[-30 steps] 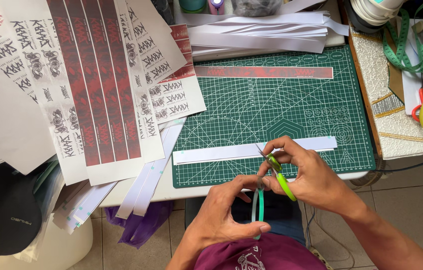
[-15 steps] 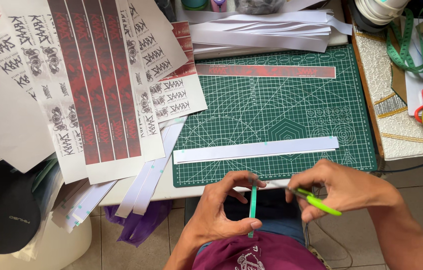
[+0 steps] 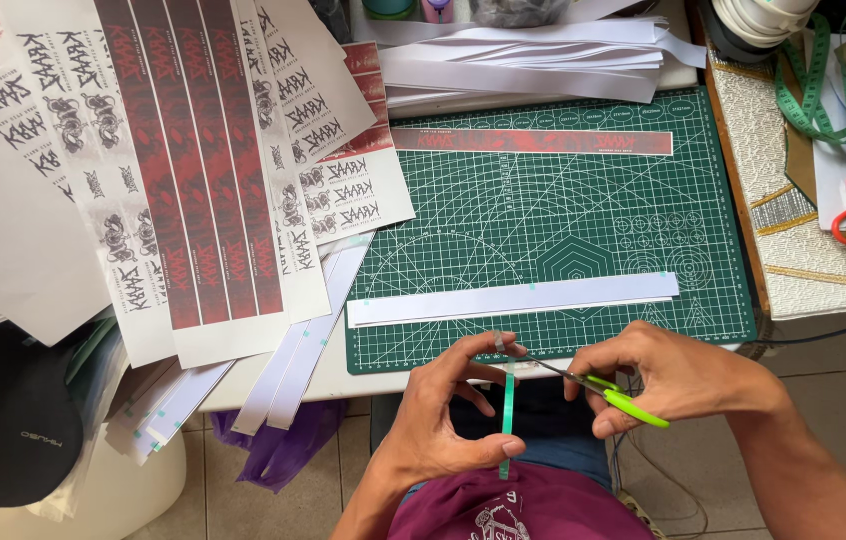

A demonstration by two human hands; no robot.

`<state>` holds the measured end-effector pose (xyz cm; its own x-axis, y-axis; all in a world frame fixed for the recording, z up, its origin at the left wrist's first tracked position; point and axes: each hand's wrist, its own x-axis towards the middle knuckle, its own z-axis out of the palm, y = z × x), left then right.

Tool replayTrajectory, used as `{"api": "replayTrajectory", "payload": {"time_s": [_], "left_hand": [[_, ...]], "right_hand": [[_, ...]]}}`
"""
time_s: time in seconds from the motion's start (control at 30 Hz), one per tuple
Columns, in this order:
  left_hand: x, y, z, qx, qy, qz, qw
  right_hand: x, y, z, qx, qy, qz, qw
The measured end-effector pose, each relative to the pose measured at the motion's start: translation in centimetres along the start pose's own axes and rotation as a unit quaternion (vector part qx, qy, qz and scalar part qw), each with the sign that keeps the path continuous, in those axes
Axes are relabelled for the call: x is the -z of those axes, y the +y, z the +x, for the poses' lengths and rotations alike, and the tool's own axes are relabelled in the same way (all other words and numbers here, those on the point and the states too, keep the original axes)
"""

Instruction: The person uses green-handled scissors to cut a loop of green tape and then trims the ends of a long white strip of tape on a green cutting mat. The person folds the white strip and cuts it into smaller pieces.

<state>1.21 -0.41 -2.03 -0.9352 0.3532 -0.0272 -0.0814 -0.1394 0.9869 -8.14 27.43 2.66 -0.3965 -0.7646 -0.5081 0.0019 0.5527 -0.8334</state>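
- Near the front edge of the green cutting mat (image 3: 563,240), our left hand (image 3: 443,420) pinches a narrow green tape strip (image 3: 508,415) between thumb and fingertips, stretched upright.
- Our right hand (image 3: 678,375) is closed on small green-handled scissors (image 3: 608,392), blades pointing at the strip's top.
- We judge the strip light, limp and likely sticky: grip both ends, keep tension.
- A white paper band (image 3: 513,298) lies just beyond.

at 6 o'clock the left hand (image 3: 448,420) pinches a thin green strip (image 3: 507,412) upright between its fingers (image 3: 499,347). just beside it at 5 o'clock, the right hand (image 3: 678,375) holds small green-handled scissors (image 3: 611,391), blades touching the strip's top. a green cutting mat (image 3: 563,220) lies beyond on the desk (image 3: 338,375).
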Motion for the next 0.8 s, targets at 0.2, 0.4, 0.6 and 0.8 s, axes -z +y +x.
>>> {"api": "replayTrajectory", "payload": {"time_s": [0.2,0.4,0.6,0.8], "left_hand": [[0.02,-0.05,0.12,-0.016,-0.001,0.007,1.0],[0.22,0.32,0.15,-0.05,-0.01,0.049,0.997],[0.27,0.35,0.27,-0.06,-0.01,0.059,0.996],[0.08,0.34,0.27,-0.078,-0.017,0.062,0.995]], "right_hand": [[0.1,0.05,0.0,-0.013,0.004,0.001,1.0],[0.29,0.04,-0.05,0.003,-0.014,0.004,1.0],[0.42,-0.12,0.44,-0.017,-0.048,-0.002,0.999],[0.51,-0.13,0.62,-0.007,-0.057,-0.009,0.998]]}}
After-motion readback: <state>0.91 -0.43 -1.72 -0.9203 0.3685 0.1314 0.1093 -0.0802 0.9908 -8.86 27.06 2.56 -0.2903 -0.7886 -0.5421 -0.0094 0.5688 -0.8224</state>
